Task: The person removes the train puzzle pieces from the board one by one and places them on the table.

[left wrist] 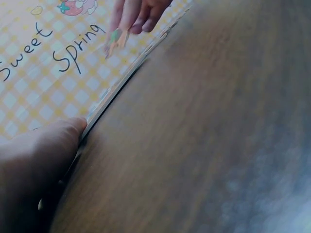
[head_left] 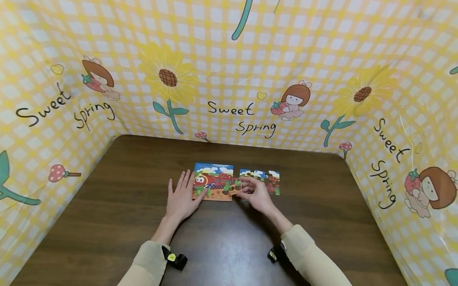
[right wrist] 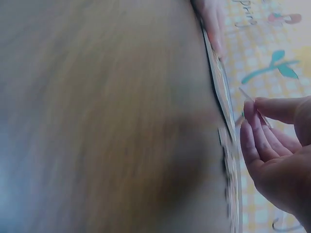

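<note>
A jigsaw puzzle (head_left: 214, 171) with a red cartoon train picture lies flat on the table. My left hand (head_left: 181, 198) rests along its left side with straight, spread fingers, the thumb on the puzzle's near edge. Just over the puzzle's right edge, my right hand (head_left: 257, 194) pinches a small jigsaw piece (head_left: 236, 186) between thumb and fingertips. In the right wrist view this piece (right wrist: 266, 121) appears edge-on, raised above the table. The left wrist view shows its green and orange face (left wrist: 116, 41). Whether the piece touches the puzzle I cannot tell.
Right of the puzzle lie more jigsaw pieces (head_left: 274, 183), partly covered by my right hand. The brown wooden table (head_left: 143, 159) is bordered at the back and sides by a yellow checked cloth (head_left: 229, 79).
</note>
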A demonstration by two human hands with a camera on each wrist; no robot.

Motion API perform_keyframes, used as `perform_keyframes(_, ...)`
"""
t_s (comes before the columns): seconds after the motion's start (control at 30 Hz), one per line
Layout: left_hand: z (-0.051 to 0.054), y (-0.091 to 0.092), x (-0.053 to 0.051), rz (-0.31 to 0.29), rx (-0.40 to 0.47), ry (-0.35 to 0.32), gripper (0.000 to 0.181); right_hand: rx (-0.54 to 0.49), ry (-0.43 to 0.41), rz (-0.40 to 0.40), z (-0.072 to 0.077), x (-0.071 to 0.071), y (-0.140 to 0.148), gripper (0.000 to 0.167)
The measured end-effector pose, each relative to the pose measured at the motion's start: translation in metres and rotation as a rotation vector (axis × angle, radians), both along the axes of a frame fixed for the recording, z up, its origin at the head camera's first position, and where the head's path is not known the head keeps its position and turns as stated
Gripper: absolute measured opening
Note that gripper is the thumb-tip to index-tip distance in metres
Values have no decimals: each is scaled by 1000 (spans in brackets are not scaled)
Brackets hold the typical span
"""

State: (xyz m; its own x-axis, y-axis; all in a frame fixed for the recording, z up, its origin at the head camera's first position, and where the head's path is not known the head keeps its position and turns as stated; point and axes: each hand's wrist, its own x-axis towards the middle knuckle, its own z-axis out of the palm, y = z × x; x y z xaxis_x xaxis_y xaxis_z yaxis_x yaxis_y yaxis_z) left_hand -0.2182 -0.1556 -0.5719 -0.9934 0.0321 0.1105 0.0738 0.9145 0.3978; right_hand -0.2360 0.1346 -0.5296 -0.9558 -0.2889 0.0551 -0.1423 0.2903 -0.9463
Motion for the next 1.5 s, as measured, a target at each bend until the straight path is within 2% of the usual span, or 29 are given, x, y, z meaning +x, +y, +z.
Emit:
perform_keyframes(0.23,1,-3,-3,-1,5,-16,94,-93,-99,-70,1,6,31,46)
perform_keyframes(0.53,-1,-2,-3,-6,10,-36,94,-142,-97,-111,2,21,74,49)
perform_keyframes(0.7,-2,-1,-3,-7,10,-31,95,-103,-93,-127,5,32,95,48)
perform_keyframes(0.97,-1,-1,-3,-11,20,-42,95,-38,-93,-132,0,48,116,47)
perform_keyframes(1.3,2,-1,-2,-8,20,-28,94,95,-5,-135,-10,51,123,42)
perform_keyframes(1.4,2,-1,-2,-8,21,-34,94,150,54,-136,-12,52,123,39)
perform_keyframes(1.5,1,-1,-3,-9,19,-40,94,251,123,-142,-11,53,122,37)
